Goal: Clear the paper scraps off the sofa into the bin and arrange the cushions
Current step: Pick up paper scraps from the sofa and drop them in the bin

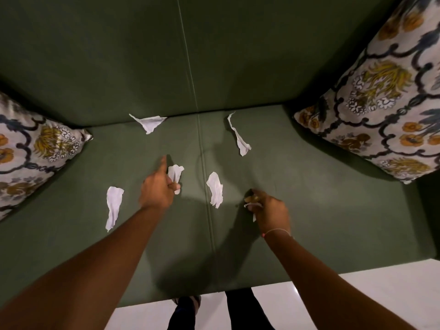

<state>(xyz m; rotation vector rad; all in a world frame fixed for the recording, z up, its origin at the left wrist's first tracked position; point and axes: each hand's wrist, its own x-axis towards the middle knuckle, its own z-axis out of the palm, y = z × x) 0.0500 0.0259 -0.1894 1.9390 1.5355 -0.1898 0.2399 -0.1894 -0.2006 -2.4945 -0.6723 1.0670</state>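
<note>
We stood at the green sofa [309,198], bent over its seat, w/ the job barely under way by our reckoning. The bin wasn't in view, so we couldn't say what had gone into it.

Biggest first: the right cushion [385,110] leaned in the right corner against the back and arm, tilted on a corner; the left cushion [35,151] lay slumped at the left end. Neither looked arranged, so that part was left to do.

Then the scraps. Four lay loose on the seat: a long strip [114,207] near the front left, well apart from the cushions; a crumpled piece [215,190] just right of the centre seam, between our hands; a thin curled strip [239,136] further back on the right; a triangular bit [148,122] at the back, touching the crease where seat meets backrest.

A fifth scrap [175,175] was at our left hand [157,189]: thumb and bent fingers pinched its lower end, index finger stuck out straight, pointing toward the back. So partly closed, gripping paper.

Our right hand [270,210] was curled shut round a small wad [252,206], white edges poking out by the knuckles. How much it held, we couldn't tell.

So approx two pieces in hand, four to go, plus cushions.
</note>
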